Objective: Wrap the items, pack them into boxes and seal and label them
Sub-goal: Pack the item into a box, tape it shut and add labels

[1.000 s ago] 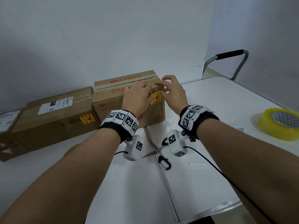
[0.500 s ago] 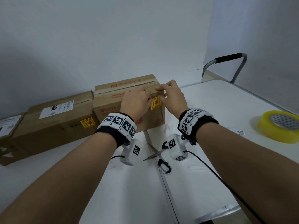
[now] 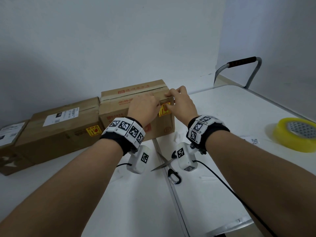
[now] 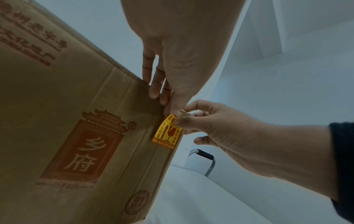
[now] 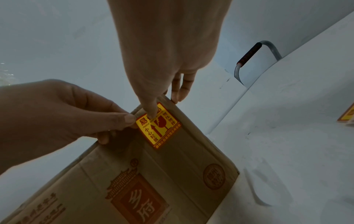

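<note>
From the head camera, the box (image 3: 119, 106) stood on the table (image 3: 222, 117) against two other boxes (image 3: 56, 130), and its sticker (image 3: 163, 111) sat on the front face, just under the top edge near the right corner. The left hand (image 3: 143, 108) and the right hand (image 3: 181, 103) met over it, touching. Scissors (image 3: 169, 166) lay below the wrists, and a tape roll (image 3: 295, 135) lay well off to the right.

The left wrist camera showed the right hand pinching the sticker's top end, which looked lifted off the cardboard. The lower part seemed stuck down, and the left fingers lay along the box edge beside it.

From the right wrist camera, the right thumb pressed on the sticker's upper half while its fingers hooked over the box top. The left thumb and forefinger pinched the sticker's upper left corner.

To me the label was only half fixed. If that top end were pushed down before being smoothed from the stuck part upward, it could crease or trap a bubble. Hard pinching could curl the corner back so it would not hold. It also sat close to the edge, so a pull from the right hand could skew it over the fold.
</note>
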Demonstrator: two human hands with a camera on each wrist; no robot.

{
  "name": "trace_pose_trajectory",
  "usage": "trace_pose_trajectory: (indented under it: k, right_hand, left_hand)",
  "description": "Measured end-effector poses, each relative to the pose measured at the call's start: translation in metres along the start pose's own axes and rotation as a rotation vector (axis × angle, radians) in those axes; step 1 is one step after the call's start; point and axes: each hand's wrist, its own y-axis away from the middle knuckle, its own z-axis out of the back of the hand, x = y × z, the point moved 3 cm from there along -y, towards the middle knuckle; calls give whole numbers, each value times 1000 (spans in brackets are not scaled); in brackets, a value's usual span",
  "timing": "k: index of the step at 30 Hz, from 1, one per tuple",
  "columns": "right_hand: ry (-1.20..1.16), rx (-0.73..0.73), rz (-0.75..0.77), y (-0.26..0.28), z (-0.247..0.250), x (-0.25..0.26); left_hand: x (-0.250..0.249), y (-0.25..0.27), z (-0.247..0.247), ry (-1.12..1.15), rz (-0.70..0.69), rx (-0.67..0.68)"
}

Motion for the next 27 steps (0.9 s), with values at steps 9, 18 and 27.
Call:
trace_pose_trajectory:
  k: [9,18,27]
  right_hand:
    - [5,-5,-15,1,-2,1]
    - [-2,-37,-2,0,-8,2]
    - [-369,-3,-33,-1,1,-16]
  left_hand:
    - [22,8,7,251,97,-20]
    - [27,14,-14,386,67,-43]
    - [17,2,-22,293,98,-116]
